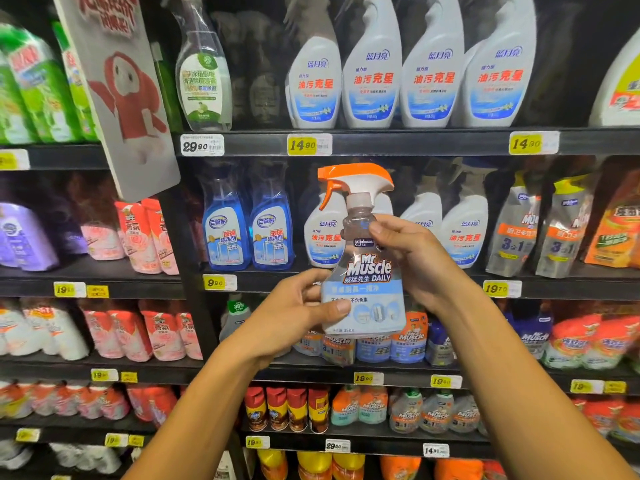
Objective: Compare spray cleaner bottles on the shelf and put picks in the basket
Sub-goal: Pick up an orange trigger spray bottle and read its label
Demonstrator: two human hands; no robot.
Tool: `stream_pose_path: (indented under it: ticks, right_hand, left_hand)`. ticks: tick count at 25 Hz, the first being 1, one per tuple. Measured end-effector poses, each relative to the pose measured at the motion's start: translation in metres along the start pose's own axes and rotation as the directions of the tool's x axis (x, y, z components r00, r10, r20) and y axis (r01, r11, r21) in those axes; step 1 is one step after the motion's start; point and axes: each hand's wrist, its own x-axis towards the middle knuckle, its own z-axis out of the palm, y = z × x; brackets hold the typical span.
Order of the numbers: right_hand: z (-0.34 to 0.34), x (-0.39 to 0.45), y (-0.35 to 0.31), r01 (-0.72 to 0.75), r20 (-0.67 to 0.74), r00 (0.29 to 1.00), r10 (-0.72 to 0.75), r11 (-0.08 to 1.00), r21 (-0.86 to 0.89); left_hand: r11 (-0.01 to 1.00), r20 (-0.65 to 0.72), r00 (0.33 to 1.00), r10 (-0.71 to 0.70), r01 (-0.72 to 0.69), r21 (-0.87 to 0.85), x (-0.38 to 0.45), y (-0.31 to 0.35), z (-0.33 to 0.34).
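Both hands point(349, 289) hold spray bottle point(362, 271) — shelves point(381, 143) behind.

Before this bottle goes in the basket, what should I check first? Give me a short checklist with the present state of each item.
1. Both hands hold the bottle: ok. The left hand grips its lower side, the right hand its neck.
2. Label faces the camera for reading: ok, "Mr Muscle DAILY" shows.
3. Orange trigger intact and on top: ok.
4. Price known: cannot tell which shelf tag belongs to it.
5. Basket in reach: cannot tell, no basket is in view.
6. Bottle clear of the shelf: ok, it is held in front of the rows.
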Motion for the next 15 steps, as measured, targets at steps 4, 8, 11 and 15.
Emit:
stream_pose_path:
  ticks: [4,8,11,15]
  right_hand:
    - [-0.002,-0.003,0.001,0.067,0.037,0.997,-0.064,0.994,-0.09]
    - [-0.007,-0.013,0.006,0.083,0.105,0.992,-0.076,0.995,-0.064]
    - [-0.01,-0.021,0.005,0.037,0.175,0.984,-0.032,0.999,-0.023]
    - [0.0,-0.023,0.0,0.036,0.201,0.979,-0.018,0.996,-0.085]
  left_hand:
    - [0.999,-0.08,0.996,0.038,-0.035,0.038,0.004,-0.017,-0.003]
    - [0.998,-0.085,0.995,0.044,-0.048,-0.047,0.007,-0.034,-0.007]
    - [0.982,0.067,0.998,0.02,-0.007,-0.189,0.01,-0.045,-0.009]
    - [0.849,0.302,0.953,0.032,0.134,-0.512,0.01,-0.058,0.006]
